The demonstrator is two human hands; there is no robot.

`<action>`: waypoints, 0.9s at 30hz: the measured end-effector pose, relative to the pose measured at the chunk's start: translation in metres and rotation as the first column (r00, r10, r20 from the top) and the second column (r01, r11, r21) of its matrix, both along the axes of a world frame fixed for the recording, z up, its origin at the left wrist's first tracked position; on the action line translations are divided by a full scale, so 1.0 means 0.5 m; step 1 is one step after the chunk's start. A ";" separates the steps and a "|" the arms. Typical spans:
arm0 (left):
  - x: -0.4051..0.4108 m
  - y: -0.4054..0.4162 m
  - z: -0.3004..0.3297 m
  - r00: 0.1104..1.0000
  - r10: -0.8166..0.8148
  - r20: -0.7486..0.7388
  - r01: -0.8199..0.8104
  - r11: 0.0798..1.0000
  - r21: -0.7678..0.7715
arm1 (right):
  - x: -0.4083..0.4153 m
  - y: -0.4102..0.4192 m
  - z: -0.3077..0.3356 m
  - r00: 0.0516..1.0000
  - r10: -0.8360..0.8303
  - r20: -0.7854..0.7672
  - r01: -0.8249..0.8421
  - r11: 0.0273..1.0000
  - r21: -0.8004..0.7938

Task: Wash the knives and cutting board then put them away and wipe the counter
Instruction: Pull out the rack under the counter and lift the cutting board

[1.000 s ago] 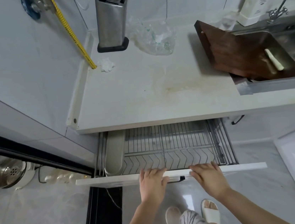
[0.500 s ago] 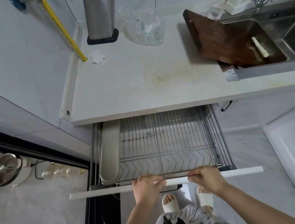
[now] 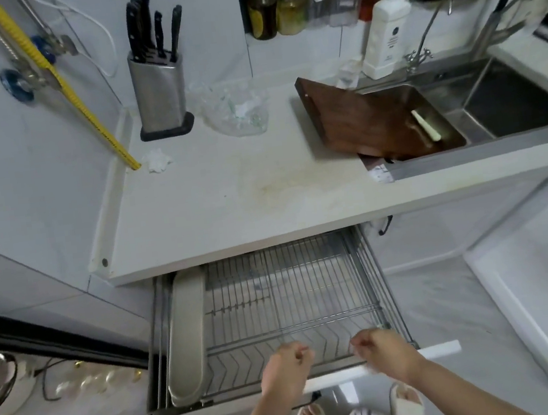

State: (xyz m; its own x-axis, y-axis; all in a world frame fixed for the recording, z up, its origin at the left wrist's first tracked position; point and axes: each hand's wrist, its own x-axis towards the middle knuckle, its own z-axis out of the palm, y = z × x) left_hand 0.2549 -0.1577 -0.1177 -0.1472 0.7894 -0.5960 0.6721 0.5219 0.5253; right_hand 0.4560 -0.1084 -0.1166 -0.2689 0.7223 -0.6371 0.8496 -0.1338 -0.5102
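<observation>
Both hands, left hand (image 3: 285, 366) and right hand (image 3: 381, 349), are being held over the pulled-out drawer rack (image 3: 295, 308), fingers curled on nothing. Cutting board (image 3: 369, 119) is being left tilted into the sink (image 3: 511, 102); knives (image 3: 153, 25) are being kept in the block on the worktop (image 3: 229, 195). Rack space should be judged against the board first.

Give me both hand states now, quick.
Left hand: fingers curled, holding nothing, above the drawer front.
Right hand: the same, curled and empty.

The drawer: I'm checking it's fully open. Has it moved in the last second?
Yes. The drawer slid farther out toward the person, away from the counter edge.
</observation>
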 end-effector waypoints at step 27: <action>0.618 0.502 0.229 0.989 -0.143 0.038 0.127 0.954 0.272 | 0.626 0.481 0.217 0.994 0.003 -0.112 0.048 0.894 0.446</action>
State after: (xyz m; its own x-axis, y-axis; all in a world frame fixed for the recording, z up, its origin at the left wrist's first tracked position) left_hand 0.5639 0.0932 -0.0030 -0.0008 0.9313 -0.3643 0.6920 0.2635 0.6721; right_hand 0.7690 0.1319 -0.0079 -0.2971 0.9306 -0.2138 0.7863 0.1114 -0.6077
